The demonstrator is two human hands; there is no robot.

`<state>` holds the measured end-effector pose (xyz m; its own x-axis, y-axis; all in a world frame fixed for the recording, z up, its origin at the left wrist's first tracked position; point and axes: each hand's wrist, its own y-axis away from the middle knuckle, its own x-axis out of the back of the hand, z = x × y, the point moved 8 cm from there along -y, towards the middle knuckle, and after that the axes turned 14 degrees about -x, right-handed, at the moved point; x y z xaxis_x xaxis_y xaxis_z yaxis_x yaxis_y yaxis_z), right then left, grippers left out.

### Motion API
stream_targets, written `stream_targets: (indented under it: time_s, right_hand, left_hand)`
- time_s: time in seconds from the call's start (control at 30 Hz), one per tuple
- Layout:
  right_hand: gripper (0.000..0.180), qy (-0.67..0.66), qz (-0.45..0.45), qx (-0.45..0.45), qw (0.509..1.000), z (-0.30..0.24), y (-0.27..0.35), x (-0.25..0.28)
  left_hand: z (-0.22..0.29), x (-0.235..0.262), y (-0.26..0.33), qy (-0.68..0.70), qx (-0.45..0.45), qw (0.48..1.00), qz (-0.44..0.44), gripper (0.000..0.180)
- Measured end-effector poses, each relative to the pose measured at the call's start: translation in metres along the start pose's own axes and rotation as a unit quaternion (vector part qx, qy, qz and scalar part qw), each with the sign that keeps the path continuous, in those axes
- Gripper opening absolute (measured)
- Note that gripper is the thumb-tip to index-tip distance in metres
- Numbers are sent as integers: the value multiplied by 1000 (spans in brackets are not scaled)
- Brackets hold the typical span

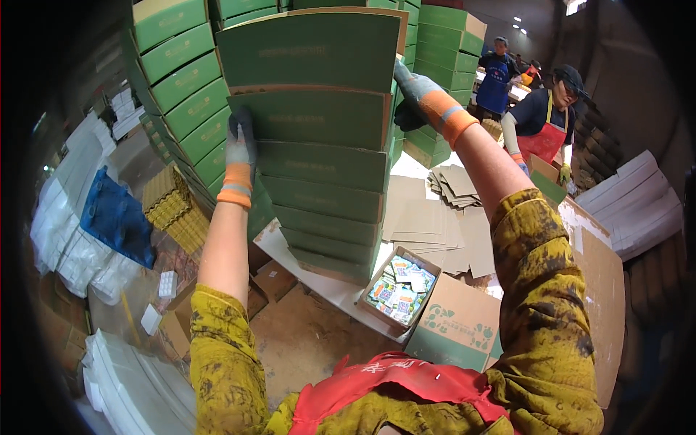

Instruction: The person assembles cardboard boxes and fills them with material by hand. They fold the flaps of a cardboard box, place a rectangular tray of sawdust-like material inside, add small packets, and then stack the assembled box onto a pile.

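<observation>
A tall stack of green cardboard boxes (322, 161) rises in front of me, its upper boxes at the height of my raised arms. My left hand (241, 138), in a grey and orange glove, presses against the left end of a green cardboard box (312, 119), second from the top. My right hand (417, 90), gloved alike, is at the stack's right side near the top box (308, 52), thumb along the edge and fingers partly curled. The fingers' far sides are hidden, so which box the right hand bears on is unclear.
More green box stacks (181, 72) stand behind. On the white table lie flat cardboard sheets (424, 217) beside an open carton of printed packets (401, 286) and a brown-green carton (457, 322). A co-worker in a red apron (540, 127) is at right; yellow trays (172, 206) stand left.
</observation>
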<state>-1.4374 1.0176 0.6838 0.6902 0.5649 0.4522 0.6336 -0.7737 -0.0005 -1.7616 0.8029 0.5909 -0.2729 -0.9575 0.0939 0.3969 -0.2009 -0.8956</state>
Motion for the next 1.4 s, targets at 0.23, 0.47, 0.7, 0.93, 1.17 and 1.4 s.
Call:
stream_targets:
  time_s: [0.23, 0.47, 0.7, 0.93, 1.17, 1.4]
  right_hand:
    - [79, -129, -21, -63, 989, 55, 35, -14]
    - [51, -67, 221, -42, 972, 321, 224, 104]
    - [98, -114, 347, -509, 780, 646, 456, 148]
    - [68, 84, 322, -376, 865, 614, 494, 144]
    - [43, -347, 230, -338, 844, 569, 472, 193]
    - [30, -192, 152, -163, 956, 507, 429, 251]
  left_hand:
    - [4, 16, 33, -39, 28, 998, 29, 52]
    - [230, -48, 180, 5, -193, 981, 2, 52]
    - [310, -211, 469, 18, -57, 851, -521, 75]
    - [334, -236, 555, -81, -85, 791, -601, 75]
    - [341, -243, 529, -100, -84, 794, -594, 73]
    - [451, -196, 309, -115, -224, 872, -421, 58]
